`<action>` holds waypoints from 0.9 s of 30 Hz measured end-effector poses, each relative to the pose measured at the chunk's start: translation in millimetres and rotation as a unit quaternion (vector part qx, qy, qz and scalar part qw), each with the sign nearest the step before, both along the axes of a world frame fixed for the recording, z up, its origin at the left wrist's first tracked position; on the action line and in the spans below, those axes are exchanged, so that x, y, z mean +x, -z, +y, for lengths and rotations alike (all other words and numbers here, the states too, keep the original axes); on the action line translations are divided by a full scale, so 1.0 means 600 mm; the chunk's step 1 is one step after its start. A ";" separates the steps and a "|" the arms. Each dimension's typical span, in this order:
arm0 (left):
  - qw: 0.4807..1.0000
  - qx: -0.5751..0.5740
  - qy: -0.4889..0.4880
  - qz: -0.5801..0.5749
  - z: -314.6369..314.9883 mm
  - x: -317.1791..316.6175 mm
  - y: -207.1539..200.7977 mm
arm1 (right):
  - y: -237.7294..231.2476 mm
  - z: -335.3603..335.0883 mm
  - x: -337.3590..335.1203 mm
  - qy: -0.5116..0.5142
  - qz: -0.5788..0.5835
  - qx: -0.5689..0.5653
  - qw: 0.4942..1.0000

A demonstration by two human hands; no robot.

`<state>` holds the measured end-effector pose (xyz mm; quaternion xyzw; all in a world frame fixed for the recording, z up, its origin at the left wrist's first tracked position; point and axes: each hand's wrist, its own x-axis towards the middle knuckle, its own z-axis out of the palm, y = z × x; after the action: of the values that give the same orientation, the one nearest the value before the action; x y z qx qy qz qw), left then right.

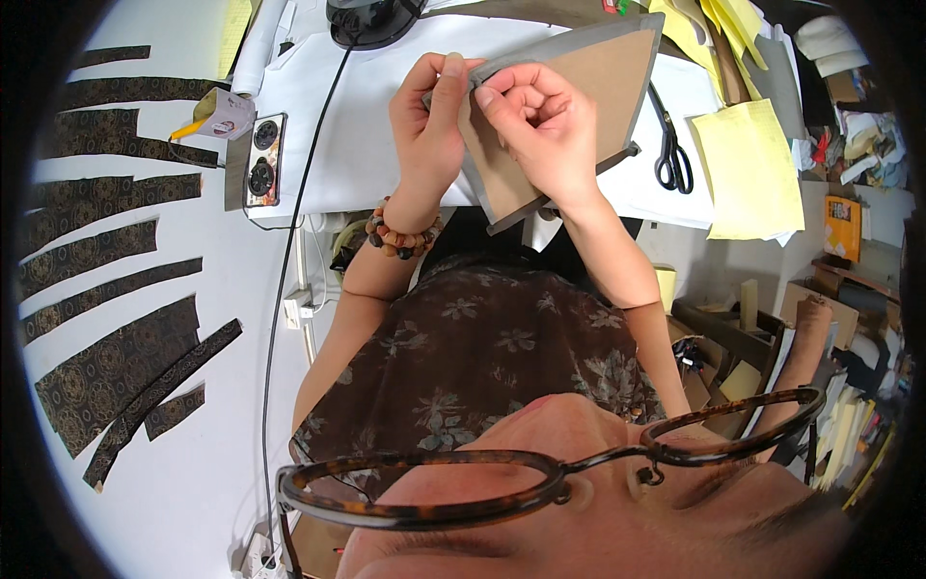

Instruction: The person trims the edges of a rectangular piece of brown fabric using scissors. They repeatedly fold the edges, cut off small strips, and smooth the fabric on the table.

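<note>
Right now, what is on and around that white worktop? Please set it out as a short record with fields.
Left hand: pinching the grey border of a brown panel
Right hand: pinching the same border, close beside the left hand
Left wrist: beaded bracelet
Cutting tool: black scissors on the white worktop, right of the panel
Paper: yellow sheet at the worktop's right edge
Power: strip with two round sockets, at left
Far left: dark patterned pieces spread on a white surface
</note>
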<state>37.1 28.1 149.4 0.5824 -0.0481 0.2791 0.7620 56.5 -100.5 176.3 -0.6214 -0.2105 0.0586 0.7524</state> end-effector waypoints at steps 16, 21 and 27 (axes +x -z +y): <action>0.995 0.084 -0.059 0.002 -0.013 -0.007 -0.010 | 0.007 0.005 -0.005 0.019 0.104 0.073 0.992; 0.994 0.087 -0.065 0.005 -0.013 -0.007 -0.008 | 0.006 0.005 -0.004 0.021 0.105 0.062 0.992; 0.993 0.093 -0.073 0.003 -0.012 -0.005 -0.002 | 0.009 0.005 -0.004 0.040 0.077 0.029 0.996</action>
<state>34.2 20.7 150.7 0.6534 -0.0289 0.3267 0.6823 54.2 -97.6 170.8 -0.6008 -0.1284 0.0696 0.7859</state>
